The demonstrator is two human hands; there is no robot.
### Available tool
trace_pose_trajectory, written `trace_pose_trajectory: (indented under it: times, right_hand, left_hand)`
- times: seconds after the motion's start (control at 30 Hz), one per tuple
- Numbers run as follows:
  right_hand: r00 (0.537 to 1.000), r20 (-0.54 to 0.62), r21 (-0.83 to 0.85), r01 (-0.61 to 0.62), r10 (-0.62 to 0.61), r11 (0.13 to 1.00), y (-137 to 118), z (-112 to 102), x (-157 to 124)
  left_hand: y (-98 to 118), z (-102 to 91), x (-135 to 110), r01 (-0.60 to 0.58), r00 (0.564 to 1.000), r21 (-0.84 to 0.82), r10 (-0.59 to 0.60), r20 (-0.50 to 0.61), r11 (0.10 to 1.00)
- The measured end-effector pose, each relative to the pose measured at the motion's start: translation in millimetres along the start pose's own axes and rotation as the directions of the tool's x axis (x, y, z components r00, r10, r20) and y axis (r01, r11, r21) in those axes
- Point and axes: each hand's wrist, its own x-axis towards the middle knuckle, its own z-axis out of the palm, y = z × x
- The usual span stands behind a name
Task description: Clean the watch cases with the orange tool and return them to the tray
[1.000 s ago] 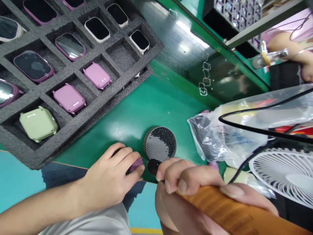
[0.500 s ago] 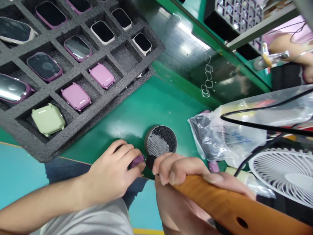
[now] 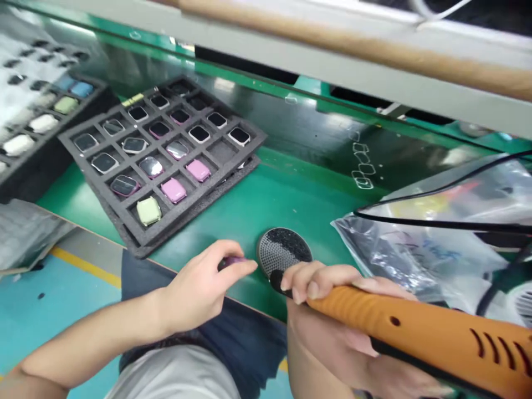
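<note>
My left hand [image 3: 203, 282] is closed around a purple watch case [image 3: 233, 260], most of it hidden by the fingers. Wrapped about the front of an orange electric screwdriver [image 3: 415, 321] is my right hand [image 3: 332, 282]. The driver's black nose is at the near rim of a round dish of small dark pieces [image 3: 286, 249]; its bit does not show. Left of the dish, the watch case is held apart from it. A grey foam tray [image 3: 183, 213] beyond my left hand carries several watch cases, among them a green one [image 3: 148, 211] and a pink one [image 3: 173, 190] lying back up.
Another foam tray [image 3: 89, 124] of coloured cases stands at far left, beside plastic sheeting. To the right lie a clear plastic bag [image 3: 399, 249] and black cables [image 3: 432, 223]. A white fan [image 3: 523, 302] is partly visible at the right edge. A pale beam [image 3: 353, 55] crosses above.
My view has tilted up and back, showing more of the bench and the left tray. The left hand has drawn the watch case away from the screwdriver's nose.
</note>
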Motion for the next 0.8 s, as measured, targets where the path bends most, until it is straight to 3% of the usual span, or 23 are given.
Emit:
trace_pose_trajectory:
  times: [0.13,0.23,0.33,0.43,0.53,0.67,0.8]
  right_hand:
    - [0.996,0.085,0.071,0.002,-0.008,0.997,-2.7,-4.4,0.8]
    - [0.995,0.103,0.128,0.005,-0.018,0.992,-3.6,-3.5,1.4]
    - [0.993,0.119,0.173,-0.008,-0.013,0.985,-4.7,-4.3,0.8]
    - [0.992,0.123,0.198,-0.026,0.001,0.98,-5.8,-9.1,-0.6]
    - [0.994,0.113,0.219,-0.03,0.005,0.975,-6.0,-15.3,-1.2]
    - [0.994,0.106,0.231,-0.037,0.012,0.972,-5.6,-20.7,0.7]
    - [0.996,0.088,0.205,-0.052,0.034,0.977,-4.8,-18.8,3.7]
  left_hand:
    - [-1.9,-28.9,66.0,0.024,0.987,0.147,0.0,-0.162,0.989]
    - [-24.1,-44.8,132.4,0.221,0.946,0.313,-0.125,-0.297,0.924]
    - [-53.1,-49.6,172.5,0.337,0.92,0.383,-0.215,-0.327,0.86]
    - [-68.6,-46.1,172.3,0.386,0.919,0.457,-0.288,-0.271,0.802]
    - [-65.5,-48.1,148.2,0.401,0.916,0.535,-0.328,-0.23,0.744]
    - [-51.6,-69.2,118.5,0.441,0.888,0.643,-0.409,-0.211,0.626]
    - [-44.8,-88.7,115.8,0.375,0.871,0.737,-0.486,-0.072,0.563]
